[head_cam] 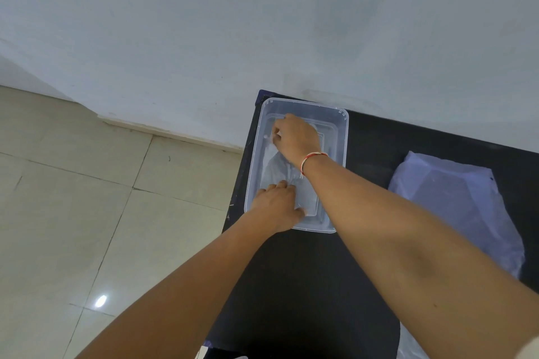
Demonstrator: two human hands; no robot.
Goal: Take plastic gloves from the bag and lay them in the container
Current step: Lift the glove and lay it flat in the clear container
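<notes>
Black table (291,285) fills the lower right of the frame. On it, at right, lies the plastic bag (455,207); at centre sits the clear container (341,137) holding a plastic glove (277,169). Right hand (294,137) pinches the glove's far end with curled fingers; left hand (277,204) presses its near end, fingers bent.

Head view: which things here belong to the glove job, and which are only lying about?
Belonging to the job:
- clear rectangular plastic container
- thin transparent plastic glove inside it
- translucent plastic bag
- left hand, right hand, both on the glove

Only lying about:
- black table
- red-and-white wrist thread
</notes>
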